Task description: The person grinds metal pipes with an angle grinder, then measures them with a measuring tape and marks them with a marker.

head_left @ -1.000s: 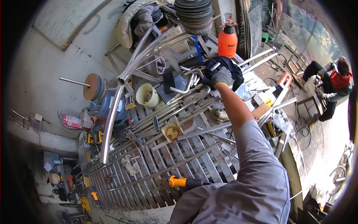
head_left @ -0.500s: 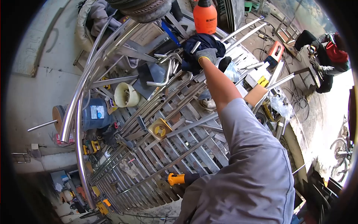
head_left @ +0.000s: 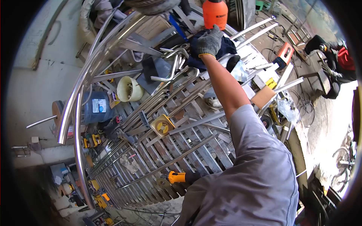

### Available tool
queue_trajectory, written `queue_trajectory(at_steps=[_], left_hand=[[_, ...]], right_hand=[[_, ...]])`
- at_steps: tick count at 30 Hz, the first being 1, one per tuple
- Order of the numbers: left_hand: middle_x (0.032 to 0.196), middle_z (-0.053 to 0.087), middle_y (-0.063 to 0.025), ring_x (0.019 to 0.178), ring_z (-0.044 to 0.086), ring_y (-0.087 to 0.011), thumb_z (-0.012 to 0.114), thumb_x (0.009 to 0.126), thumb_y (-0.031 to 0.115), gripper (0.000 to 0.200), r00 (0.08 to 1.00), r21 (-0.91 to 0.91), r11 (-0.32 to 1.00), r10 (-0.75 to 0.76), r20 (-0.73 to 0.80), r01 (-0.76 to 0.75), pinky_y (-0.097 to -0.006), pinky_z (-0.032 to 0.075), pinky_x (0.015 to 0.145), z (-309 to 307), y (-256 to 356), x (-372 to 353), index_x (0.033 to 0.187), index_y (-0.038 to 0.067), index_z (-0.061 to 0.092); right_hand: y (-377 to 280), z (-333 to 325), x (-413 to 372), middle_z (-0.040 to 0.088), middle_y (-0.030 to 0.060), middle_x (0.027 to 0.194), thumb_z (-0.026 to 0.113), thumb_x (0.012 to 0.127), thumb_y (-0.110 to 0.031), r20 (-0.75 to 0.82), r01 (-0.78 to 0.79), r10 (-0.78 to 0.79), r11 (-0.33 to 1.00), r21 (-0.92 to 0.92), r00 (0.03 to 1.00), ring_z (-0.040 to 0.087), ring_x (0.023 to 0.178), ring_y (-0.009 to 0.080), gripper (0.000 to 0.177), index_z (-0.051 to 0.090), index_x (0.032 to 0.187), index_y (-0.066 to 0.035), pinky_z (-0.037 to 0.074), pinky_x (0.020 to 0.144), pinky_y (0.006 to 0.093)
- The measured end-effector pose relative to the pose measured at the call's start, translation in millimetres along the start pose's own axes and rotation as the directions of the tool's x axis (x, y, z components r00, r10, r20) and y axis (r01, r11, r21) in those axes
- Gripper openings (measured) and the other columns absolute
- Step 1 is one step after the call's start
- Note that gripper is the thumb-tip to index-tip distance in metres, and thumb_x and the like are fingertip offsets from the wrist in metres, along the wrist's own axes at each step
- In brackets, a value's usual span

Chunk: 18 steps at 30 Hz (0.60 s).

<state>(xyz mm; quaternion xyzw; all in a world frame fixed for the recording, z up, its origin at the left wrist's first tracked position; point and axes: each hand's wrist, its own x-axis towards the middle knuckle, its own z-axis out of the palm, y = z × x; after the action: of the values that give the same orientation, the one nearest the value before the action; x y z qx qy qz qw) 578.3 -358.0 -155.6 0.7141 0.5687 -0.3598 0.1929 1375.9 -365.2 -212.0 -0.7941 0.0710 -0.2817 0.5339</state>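
A grey sleeve [head_left: 256,128] covers the upper arm nearest the camera, and beside the body an angle grinder [head_left: 177,177] with an orange front lies over the edge of the slatted bench [head_left: 211,160]. A crumpled rag [head_left: 129,164] lies on the slats, and further along sits a yellow-edged square box [head_left: 163,126] with a round disc in it. Past that, long metal tubes run lengthwise, with a pale bucket [head_left: 129,89] to their left and a blue drum [head_left: 98,107] further left. A brown carton [head_left: 263,96] lies on the right side. At the far end, the gloved right hand [head_left: 209,42] is over a dark cloth [head_left: 227,47], touching it; its fingers are mostly hidden, so whether they grip cannot be told. The left hand is out of view. Shiny bent tubes [head_left: 163,79] lie just left of the cloth, and an orange bottle [head_left: 215,15] stands directly behind it. Well apart to the right, another person [head_left: 345,58] in red and black crouches, gloved, by a metal frame.
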Motion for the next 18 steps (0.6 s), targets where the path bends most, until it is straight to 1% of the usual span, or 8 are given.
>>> queue_trajectory(at_steps=[3,4,5,8,9,11,13,18], left_hand=[[0.120,0.079,-0.0261,0.108,0.078,-0.0433,0.057,0.102,0.069,0.071,0.998,-0.043,0.997,-0.066,0.012,0.067,-0.0535,0.060,0.094,13,-22,-12,0.121,0.005,0.081],[0.120,0.079,-0.0260,0.108,0.078,-0.0432,0.057,0.102,0.069,0.071,0.995,-0.056,0.994,-0.093,0.023,0.095,-0.0535,0.060,0.094,21,-33,-20,0.121,0.005,0.081],[0.120,0.079,-0.0260,0.108,0.078,-0.0432,0.057,0.102,0.070,0.072,0.991,-0.085,0.988,-0.127,0.033,0.129,-0.0534,0.060,0.094,32,-45,-31,0.121,0.005,0.081],[0.120,0.079,-0.0258,0.108,0.078,-0.0430,0.058,0.102,0.070,0.072,0.969,-0.169,0.955,-0.234,0.082,0.245,-0.0533,0.060,0.095,80,-92,-68,0.121,0.005,0.081],[0.120,0.079,-0.0257,0.108,0.078,-0.0430,0.058,0.102,0.070,0.072,0.959,-0.185,0.942,-0.263,0.107,0.279,-0.0532,0.060,0.095,98,-110,-78,0.121,0.005,0.081],[0.120,0.079,-0.0256,0.109,0.077,-0.0429,0.058,0.102,0.070,0.072,0.929,-0.250,0.897,-0.334,0.163,0.366,-0.0531,0.060,0.095,144,-139,-97,0.121,0.005,0.081],[0.120,0.079,-0.0254,0.109,0.077,-0.0428,0.058,0.101,0.071,0.073,0.892,-0.319,0.836,-0.388,0.232,0.446,-0.0530,0.060,0.095,195,-163,-110,0.121,0.005,0.081],[0.120,0.079,-0.0251,0.109,0.077,-0.0426,0.058,0.101,0.071,0.073,0.782,-0.469,0.632,-0.422,0.459,0.617,-0.0527,0.060,0.096,293,-193,-107,0.121,0.005,0.081]], right_hand=[[-23,-1,3,0.068,0.0309,0.131,0.064,0.101,-0.026,0.286,-0.009,0.037,0.995,-0.098,0.957,0.069,0.120,0.0510,0.041,0.065,0.137,-0.008,0.057,0.101,0.0561],[-14,12,8,0.071,0.0234,0.128,0.077,0.097,-0.052,0.432,-0.023,0.133,0.968,-0.250,0.892,0.072,0.120,0.0455,0.061,0.063,0.132,-0.004,0.061,0.098,0.0544],[-9,20,12,0.065,0.0310,0.145,0.067,0.102,-0.040,0.511,-0.210,0.408,0.892,-0.401,0.757,0.064,0.139,0.0442,0.056,0.063,0.139,0.002,0.057,0.110,0.0520],[41,55,-13,0.061,0.0296,0.153,0.057,0.109,-0.036,0.472,0.094,0.263,0.789,-0.607,0.841,0.066,0.138,0.0434,0.049,0.070,0.135,0.004,0.058,0.109,0.0498],[56,70,-15,0.070,0.0255,0.142,0.058,0.108,-0.031,0.441,0.214,0.128,0.734,-0.644,0.888,0.071,0.129,0.0405,0.041,0.077,0.130,-0.002,0.060,0.103,0.0500],[62,68,8,0.083,0.0133,0.113,0.063,0.102,-0.026,0.783,0.760,-0.194,0.458,-0.461,0.591,0.079,0.109,0.0317,0.029,0.084,0.117,-0.013,0.061,0.092,0.0522],[59,70,21,0.082,0.0131,0.113,0.063,0.101,-0.025,0.790,0.823,-0.308,0.412,-0.390,0.529,0.079,0.107,0.0307,0.029,0.083,0.116,-0.012,0.061,0.090,0.0501],[56,40,33,0.082,0.0126,0.111,0.064,0.100,-0.023,0.583,0.662,-0.466,0.730,-0.171,0.665,0.078,0.101,0.0283,0.027,0.082,0.116,-0.008,0.062,0.087,0.0448]])
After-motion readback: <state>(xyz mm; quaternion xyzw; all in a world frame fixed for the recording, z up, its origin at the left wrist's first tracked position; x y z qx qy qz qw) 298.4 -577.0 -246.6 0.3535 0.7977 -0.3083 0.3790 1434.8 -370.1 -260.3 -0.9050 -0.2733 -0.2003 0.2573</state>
